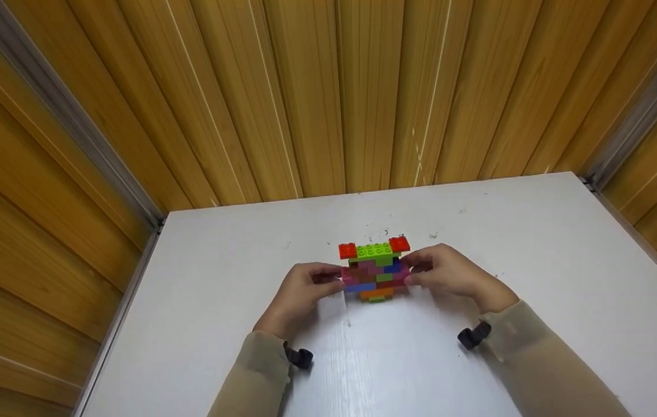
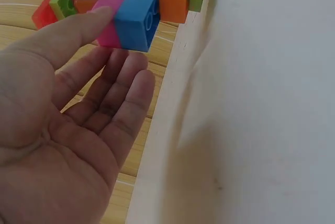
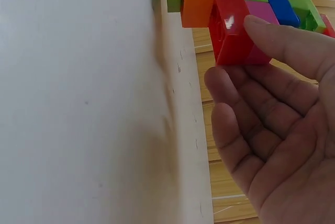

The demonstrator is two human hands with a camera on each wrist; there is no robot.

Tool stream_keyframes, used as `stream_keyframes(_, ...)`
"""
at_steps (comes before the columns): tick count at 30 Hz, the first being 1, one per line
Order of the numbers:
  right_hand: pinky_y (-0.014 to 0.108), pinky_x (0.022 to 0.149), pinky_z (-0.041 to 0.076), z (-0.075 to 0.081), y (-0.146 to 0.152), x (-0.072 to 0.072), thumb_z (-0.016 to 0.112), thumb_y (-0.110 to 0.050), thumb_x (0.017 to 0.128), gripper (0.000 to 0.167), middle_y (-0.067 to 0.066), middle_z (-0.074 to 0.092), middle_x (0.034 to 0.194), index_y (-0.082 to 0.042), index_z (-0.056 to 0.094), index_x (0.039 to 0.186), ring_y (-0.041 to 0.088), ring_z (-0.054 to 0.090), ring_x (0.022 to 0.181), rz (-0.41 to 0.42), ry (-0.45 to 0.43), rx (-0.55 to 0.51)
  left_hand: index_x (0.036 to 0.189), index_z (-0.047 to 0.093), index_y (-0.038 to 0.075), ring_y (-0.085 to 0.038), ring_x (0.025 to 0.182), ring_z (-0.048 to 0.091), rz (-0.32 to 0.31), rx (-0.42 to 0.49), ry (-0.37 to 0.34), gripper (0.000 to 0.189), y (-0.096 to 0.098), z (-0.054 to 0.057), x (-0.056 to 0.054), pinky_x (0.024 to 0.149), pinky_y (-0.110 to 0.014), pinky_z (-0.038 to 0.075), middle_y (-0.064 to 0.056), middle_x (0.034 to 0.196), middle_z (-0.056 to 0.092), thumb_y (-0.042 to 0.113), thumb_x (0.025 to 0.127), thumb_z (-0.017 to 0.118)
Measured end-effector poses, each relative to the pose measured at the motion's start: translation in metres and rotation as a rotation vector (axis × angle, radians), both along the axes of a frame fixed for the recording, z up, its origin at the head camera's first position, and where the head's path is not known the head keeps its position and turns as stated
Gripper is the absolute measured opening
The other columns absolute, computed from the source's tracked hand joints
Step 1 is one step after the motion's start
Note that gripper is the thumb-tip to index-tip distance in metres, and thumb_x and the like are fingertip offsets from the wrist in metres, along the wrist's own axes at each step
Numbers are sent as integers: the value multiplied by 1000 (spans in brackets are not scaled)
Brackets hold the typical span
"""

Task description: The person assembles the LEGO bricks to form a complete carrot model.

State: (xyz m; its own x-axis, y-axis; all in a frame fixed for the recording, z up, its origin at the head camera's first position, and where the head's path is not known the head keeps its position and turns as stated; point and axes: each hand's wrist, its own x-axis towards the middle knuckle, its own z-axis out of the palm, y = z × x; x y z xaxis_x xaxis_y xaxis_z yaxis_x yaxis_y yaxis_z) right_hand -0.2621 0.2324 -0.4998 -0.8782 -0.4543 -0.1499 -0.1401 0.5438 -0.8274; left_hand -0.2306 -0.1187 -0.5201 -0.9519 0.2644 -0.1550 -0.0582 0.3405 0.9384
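A model built of coloured toy bricks (image 1: 368, 276) stands upright on the white table, narrow at its green and orange foot and wider above. Two red bricks cap its top corners, with a lime green brick between them. My left hand (image 1: 299, 292) pinches its left side; in the left wrist view the thumb lies on a pink brick (image 2: 108, 33) beside a blue brick (image 2: 133, 22). On the opposite side my right hand (image 1: 450, 272) pinches the model, its thumb against a pink brick (image 3: 260, 12) next to a dark red brick (image 3: 233, 35). The fingertips behind are partly hidden.
The white table (image 1: 218, 347) reaches back to a wood-patterned panel wall (image 1: 317, 104). Similar panels rise at the left and right. Small dark marks dot the tabletop behind the model. A black wrist mount (image 1: 299, 357) sits on the left sleeve, another (image 1: 474, 335) on the right.
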Motion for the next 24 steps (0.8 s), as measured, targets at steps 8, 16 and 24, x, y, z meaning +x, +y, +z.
stream_keyframes(8, 16, 97, 58, -3, -2, -1, 82, -23, 104, 49, 17, 82, 135, 1, 73, 146, 24, 77, 116, -82, -14, -117, 140, 82, 20, -21, 122, 73, 94, 107, 51, 37, 8, -2, 0, 106, -30, 64, 0, 136, 82, 32, 104, 84)
stream_keyframes(16, 16, 97, 59, -6, -6, -2, 81, -28, 107, 51, 18, 81, 138, 1, 72, 148, 26, 76, 123, -147, -4, -131, 146, 78, 21, -21, 126, 73, 122, 116, 60, 42, 13, -3, 1, 110, -32, 63, -1, 141, 79, 30, 105, 83)
stream_keyframes(24, 14, 99, 59, -4, -12, 0, 79, -29, 108, 50, 17, 78, 144, -3, 71, 151, 29, 74, 133, -215, -38, -203, 146, 78, 21, -20, 121, 74, 162, 126, 152, 40, 19, -3, 4, 105, -25, 63, 0, 140, 79, 18, 106, 81)
